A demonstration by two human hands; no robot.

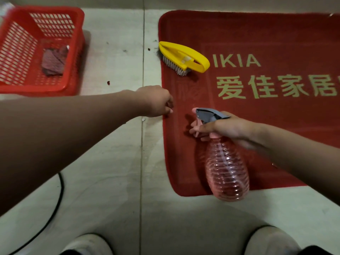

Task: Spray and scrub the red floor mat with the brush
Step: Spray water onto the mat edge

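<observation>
Right hand [220, 129] fingers grip a ribbed clear-pink spray bottle [227, 168]; left hand [156, 102] fingers pinch the red floor mat [257, 126] edge. The yellow plastic brush [182, 57] lies beyond them.

"IKIA" above "爱佳家居", pale lettering on the red floor mat [257, 126], right end cut off

left hand [156, 102] curled, right hand [226, 128] gripping

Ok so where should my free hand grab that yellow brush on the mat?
Take the yellow brush by its looped handle on top, coming down from above with the left hand. It rests bristles-down, leaning slightly, near the left edge of the red mat, so the handle faces up and is unobstructed.
</observation>
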